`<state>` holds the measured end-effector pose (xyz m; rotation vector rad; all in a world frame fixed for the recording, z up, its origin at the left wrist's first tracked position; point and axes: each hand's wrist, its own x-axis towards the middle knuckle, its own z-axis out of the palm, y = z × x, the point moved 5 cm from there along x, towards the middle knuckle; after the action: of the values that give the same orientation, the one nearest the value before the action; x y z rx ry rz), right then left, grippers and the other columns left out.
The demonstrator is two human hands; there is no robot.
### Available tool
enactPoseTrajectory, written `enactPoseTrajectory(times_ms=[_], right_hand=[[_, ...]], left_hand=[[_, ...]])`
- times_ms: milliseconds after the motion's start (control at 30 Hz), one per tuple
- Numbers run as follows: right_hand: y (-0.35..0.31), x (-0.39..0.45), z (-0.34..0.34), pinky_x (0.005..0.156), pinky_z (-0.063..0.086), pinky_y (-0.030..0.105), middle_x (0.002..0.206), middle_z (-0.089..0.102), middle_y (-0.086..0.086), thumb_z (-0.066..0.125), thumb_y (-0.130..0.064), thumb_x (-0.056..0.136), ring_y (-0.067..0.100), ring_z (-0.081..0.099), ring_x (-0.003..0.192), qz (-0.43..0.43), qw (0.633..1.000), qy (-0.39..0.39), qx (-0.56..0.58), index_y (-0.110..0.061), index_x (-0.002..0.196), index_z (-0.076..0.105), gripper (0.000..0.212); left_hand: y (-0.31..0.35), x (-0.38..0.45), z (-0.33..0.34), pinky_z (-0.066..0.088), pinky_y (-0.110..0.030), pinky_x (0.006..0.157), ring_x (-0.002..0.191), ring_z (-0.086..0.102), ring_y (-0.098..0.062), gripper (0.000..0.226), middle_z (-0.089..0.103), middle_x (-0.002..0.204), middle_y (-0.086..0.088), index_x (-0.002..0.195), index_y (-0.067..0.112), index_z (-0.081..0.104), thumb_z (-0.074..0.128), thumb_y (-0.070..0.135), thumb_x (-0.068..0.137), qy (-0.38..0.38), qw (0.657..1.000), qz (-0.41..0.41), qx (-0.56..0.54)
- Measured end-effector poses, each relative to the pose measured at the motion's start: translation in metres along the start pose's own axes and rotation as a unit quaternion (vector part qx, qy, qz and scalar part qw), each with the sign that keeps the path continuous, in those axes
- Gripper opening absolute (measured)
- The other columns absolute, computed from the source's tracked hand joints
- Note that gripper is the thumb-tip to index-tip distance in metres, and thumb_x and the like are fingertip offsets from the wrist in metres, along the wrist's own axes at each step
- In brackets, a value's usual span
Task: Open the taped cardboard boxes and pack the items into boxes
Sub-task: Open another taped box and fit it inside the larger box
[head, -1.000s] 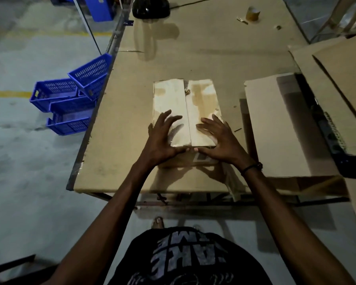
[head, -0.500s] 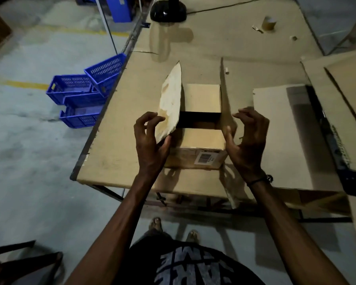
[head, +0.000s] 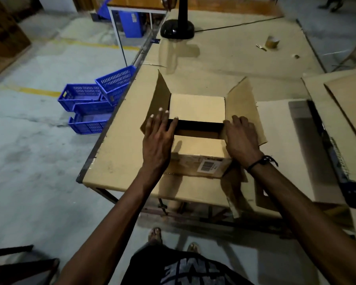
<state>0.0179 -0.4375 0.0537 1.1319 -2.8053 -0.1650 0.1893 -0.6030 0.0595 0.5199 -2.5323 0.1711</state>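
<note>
- Grey concrete floor (head: 29,151) with a yellow line runs along the 9 o'clock side of the head view, where blue plastic crates (head: 95,103) are stacked against the edge of the surface (head: 119,161), which is covered in cardboard sheeting.
- Near the middle of the surface stands the cardboard box (head: 199,159), its front wall carrying a barcode label (head: 209,166).
- Its two long flaps are spread outward: the left flap (head: 158,93) leans toward 10 o'clock, the right flap (head: 243,103) toward 2 o'clock.
- Two short inner flaps lie nearly flat, with a dark gap between them.
- The left hand (head: 158,138) rests with straight fingers on the lower part of the left flap, fingertips at the gap's edge; its grip is loose and holds nothing.
- The right hand (head: 242,138) lies flat on the right flap, fingers extended, likewise grasping nothing; a dark band circles that wrist.
- At 12 o'clock stands a black round base (head: 177,29) with a pole.
- A tape roll (head: 272,42) sits toward 1 o'clock, well apart from the box.
- Flat cardboard sheets (head: 341,103) lie at 3 o'clock.
</note>
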Motion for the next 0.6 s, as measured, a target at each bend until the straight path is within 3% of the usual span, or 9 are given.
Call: enactPoseTrajectory(times_ms=[67, 133, 200, 267, 400, 500, 600], right_hand=[[-0.009, 0.014, 0.016, 0.109, 0.038, 0.050, 0.155, 0.037, 0.023, 0.057, -0.013, 0.093, 0.042, 0.037, 0.139, -0.016, 0.997, -0.040, 0.066, -0.016, 0.155, 0.036, 0.066], [-0.018, 0.024, 0.029, 0.118, 0.031, 0.050, 0.164, 0.023, 0.024, 0.051, -0.026, 0.103, 0.044, 0.028, 0.148, -0.018, 0.989, -0.058, 0.135, -0.020, 0.161, 0.024, 0.065], [-0.024, 0.032, 0.040, 0.112, 0.037, 0.047, 0.156, 0.038, 0.024, 0.049, -0.031, 0.104, 0.043, 0.041, 0.138, -0.015, 0.983, -0.052, 0.177, -0.014, 0.155, 0.037, 0.055], [-0.028, 0.036, 0.049, 0.097, 0.046, 0.044, 0.134, 0.057, 0.020, 0.049, -0.031, 0.103, 0.038, 0.055, 0.119, -0.017, 0.980, -0.047, 0.193, -0.010, 0.136, 0.056, 0.040], [-0.035, 0.048, 0.074, 0.087, 0.050, 0.042, 0.118, 0.064, 0.020, 0.049, -0.026, 0.098, 0.039, 0.062, 0.109, -0.032, 0.966, -0.124, 0.226, -0.005, 0.115, 0.064, 0.030], [-0.035, 0.062, 0.086, 0.093, 0.048, 0.042, 0.128, 0.063, 0.025, 0.049, -0.024, 0.102, 0.041, 0.060, 0.119, -0.022, 0.954, -0.160, 0.252, 0.001, 0.124, 0.062, 0.036], [-0.033, 0.071, 0.089, 0.115, 0.038, 0.043, 0.156, 0.043, 0.020, 0.047, -0.021, 0.104, 0.039, 0.045, 0.140, -0.021, 0.951, -0.159, 0.264, -0.005, 0.155, 0.038, 0.054]], left_hand=[[-0.005, 0.005, 0.015, 0.003, -0.048, 0.130, 0.158, 0.014, -0.039, 0.076, 0.027, 0.167, -0.022, 0.160, 0.016, 0.034, 0.046, 0.000, 0.087, -0.091, 0.995, -0.051, 0.001], [-0.011, 0.006, 0.032, -0.004, -0.052, 0.129, 0.159, 0.003, -0.042, 0.082, 0.013, 0.171, -0.020, 0.164, 0.021, 0.024, 0.057, 0.007, 0.090, -0.144, 0.987, -0.073, -0.014], [-0.017, 0.007, 0.047, -0.010, -0.058, 0.125, 0.159, 0.002, -0.042, 0.076, 0.011, 0.171, -0.019, 0.163, 0.024, 0.024, 0.059, 0.018, 0.096, -0.173, 0.981, -0.081, -0.021], [-0.021, 0.010, 0.060, -0.015, -0.062, 0.121, 0.159, 0.005, -0.040, 0.066, 0.015, 0.171, -0.017, 0.162, 0.024, 0.028, 0.054, 0.029, 0.101, -0.194, 0.977, -0.080, -0.033], [-0.025, 0.019, 0.074, -0.008, -0.064, 0.122, 0.158, 0.016, -0.034, 0.051, 0.035, 0.163, -0.013, 0.155, 0.022, 0.038, 0.039, 0.038, 0.106, -0.218, 0.970, -0.040, -0.097], [-0.027, 0.029, 0.084, -0.003, -0.061, 0.125, 0.158, 0.020, -0.029, 0.050, 0.050, 0.154, -0.008, 0.153, 0.021, 0.043, 0.032, 0.042, 0.109, -0.244, 0.961, 0.008, -0.128], [-0.023, 0.037, 0.093, -0.004, -0.059, 0.126, 0.157, 0.021, -0.027, 0.051, 0.058, 0.147, -0.006, 0.147, 0.021, 0.051, 0.028, 0.046, 0.109, -0.280, 0.952, 0.062, -0.110]])
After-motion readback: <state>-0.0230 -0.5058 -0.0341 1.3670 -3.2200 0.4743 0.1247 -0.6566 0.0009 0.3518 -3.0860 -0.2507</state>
